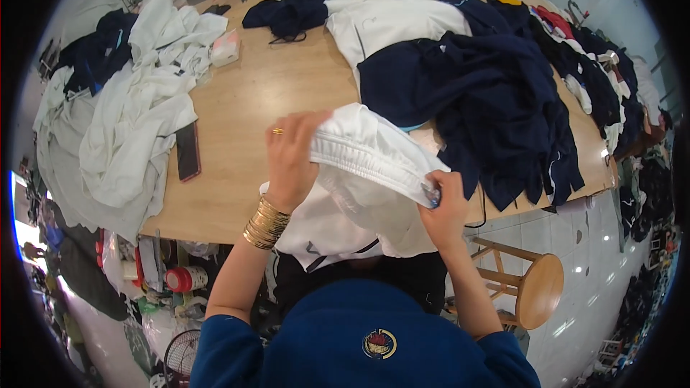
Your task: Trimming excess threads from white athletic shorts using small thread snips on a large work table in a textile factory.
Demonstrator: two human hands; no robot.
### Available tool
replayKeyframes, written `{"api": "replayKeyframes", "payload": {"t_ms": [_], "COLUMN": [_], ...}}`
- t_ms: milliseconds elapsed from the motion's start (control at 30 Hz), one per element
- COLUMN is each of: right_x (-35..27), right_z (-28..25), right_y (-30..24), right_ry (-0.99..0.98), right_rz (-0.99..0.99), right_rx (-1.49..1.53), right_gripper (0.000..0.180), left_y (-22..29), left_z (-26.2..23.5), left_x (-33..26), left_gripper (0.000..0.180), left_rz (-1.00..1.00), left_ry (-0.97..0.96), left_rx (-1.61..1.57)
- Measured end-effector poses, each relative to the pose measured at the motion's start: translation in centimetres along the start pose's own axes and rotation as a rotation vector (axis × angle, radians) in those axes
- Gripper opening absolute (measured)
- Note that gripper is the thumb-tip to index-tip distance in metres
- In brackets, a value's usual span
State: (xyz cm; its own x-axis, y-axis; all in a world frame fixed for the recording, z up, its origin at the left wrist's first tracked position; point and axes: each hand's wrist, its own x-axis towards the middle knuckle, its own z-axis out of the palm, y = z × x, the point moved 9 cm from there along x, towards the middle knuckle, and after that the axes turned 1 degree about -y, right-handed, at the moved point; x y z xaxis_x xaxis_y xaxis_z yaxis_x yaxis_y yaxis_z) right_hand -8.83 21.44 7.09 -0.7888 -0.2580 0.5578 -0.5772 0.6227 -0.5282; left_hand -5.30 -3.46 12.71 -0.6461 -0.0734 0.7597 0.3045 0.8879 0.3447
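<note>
Head view: right fingers [451, 181] partly hide a shiny object [432, 195].

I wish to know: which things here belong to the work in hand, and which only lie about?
In the work:
white cloth garment with gathered waistband, held by the left hand and right hand
small shiny item, kind unclear
possibly the crumpled navy fabric garments

Apparently just lying about:
dark rectangular phone with reddish edge
round-seated wooden stool
white-and-pink packet
</note>
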Motion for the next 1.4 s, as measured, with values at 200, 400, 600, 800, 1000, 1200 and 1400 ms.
{"api": "replayKeyframes", "payload": {"t_ms": [200, 400, 600, 800, 1000, 1200, 1400], "right_x": [-4.7, -1.7, -0.3, -2.1, -2.4, -2.5, -4.1], "right_z": [5.5, 2.9, 5.3, 8.5, 9.4, 10.3, 12.9], "right_y": [3.3, 1.8, -0.8, -2.0, -1.2, -1.1, 0.5], "right_ry": [-0.545, -0.629, -0.515, -0.601, -0.653, -0.668, -0.623], "right_rz": [0.217, 0.16, 0.169, 0.223, 0.331, 0.427, 0.526], "right_rx": [-0.047, 0.125, 0.267, 0.371, 0.32, 0.323, 0.432], "right_gripper": [0.055, 0.055, 0.032, 0.024, 0.024, 0.021, 0.026], "left_y": [-5.1, -3.8, -0.1, -0.2, -1.6, -1.8, -1.7], "left_z": [6.0, 1.8, 3.4, 4.5, 5.2, 5.3, 5.7], "left_x": [-12.4, -8.7, -7.7, -9.2, -9.7, -9.8, -10.3], "left_gripper": [0.061, 0.053, 0.034, 0.034, 0.034, 0.03, 0.026], "left_rz": [-0.329, -0.412, -0.322, -0.419, -0.388, -0.374, -0.373], "left_ry": [-0.741, -0.608, -0.481, -0.421, -0.484, -0.495, -0.413], "left_rx": [-0.028, -0.281, -0.291, -0.345, -0.347, -0.35, -0.33]}}
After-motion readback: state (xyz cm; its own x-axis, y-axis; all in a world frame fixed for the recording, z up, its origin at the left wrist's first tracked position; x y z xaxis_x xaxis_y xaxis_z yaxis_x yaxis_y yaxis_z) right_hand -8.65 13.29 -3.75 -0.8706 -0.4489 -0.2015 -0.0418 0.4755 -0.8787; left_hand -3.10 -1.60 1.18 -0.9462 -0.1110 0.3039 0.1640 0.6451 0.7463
